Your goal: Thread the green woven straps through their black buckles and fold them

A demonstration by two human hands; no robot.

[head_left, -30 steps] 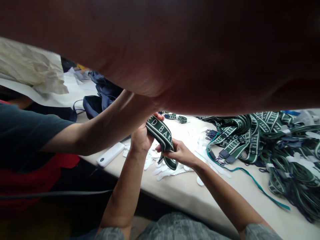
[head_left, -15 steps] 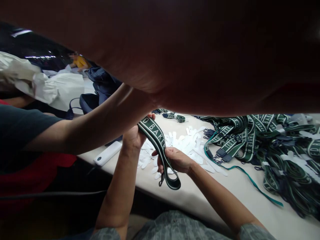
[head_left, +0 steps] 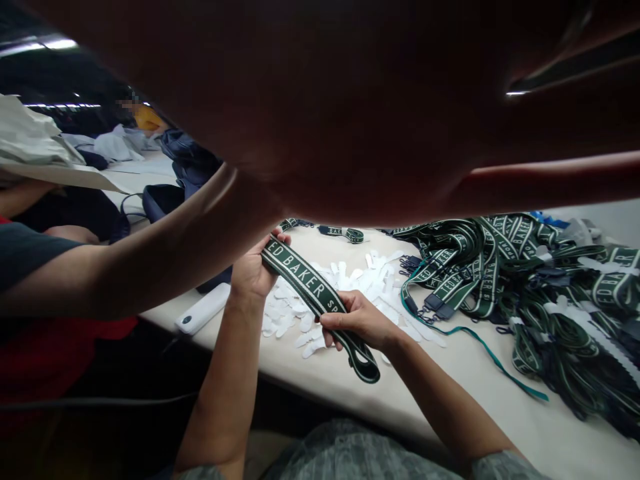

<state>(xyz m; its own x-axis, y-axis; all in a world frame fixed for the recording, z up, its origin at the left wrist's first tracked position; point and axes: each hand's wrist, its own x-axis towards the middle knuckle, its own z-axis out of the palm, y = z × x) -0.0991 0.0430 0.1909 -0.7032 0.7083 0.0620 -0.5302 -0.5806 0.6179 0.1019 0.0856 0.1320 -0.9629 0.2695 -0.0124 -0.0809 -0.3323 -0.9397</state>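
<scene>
Strap held taut between two hands above the worktop

Strap [head_left: 314,291] of green webbing with white lettering runs slantwise between the person's two hands, above the near edge of the pale worktop [head_left: 450,393]. The left hand [head_left: 253,270] has its grip closed on the upper end, thumb over the top of the band. The right hand [head_left: 356,319] has its grip closed round the strap lower down, fingers curled over it, and the looped tail hangs out below that hand, just above the worktop surface.

Under and behind the hands lies a scatter of small white tags [head_left: 350,280] spread across the worktop. To the right, well apart from the hands, sits a big tangled heap of straps [head_left: 530,280] in the same green and white, with dark clips among them; a thin teal ribbon [head_left: 493,360] trails out of it toward the near edge. A white oblong device [head_left: 203,308] rests at the worktop's left edge, near the left forearm. Another person's bare arm [head_left: 150,263] crosses from the left, in a dark sleeve. Much of the upper view is blocked by something dark and blurred close to the camera.
</scene>
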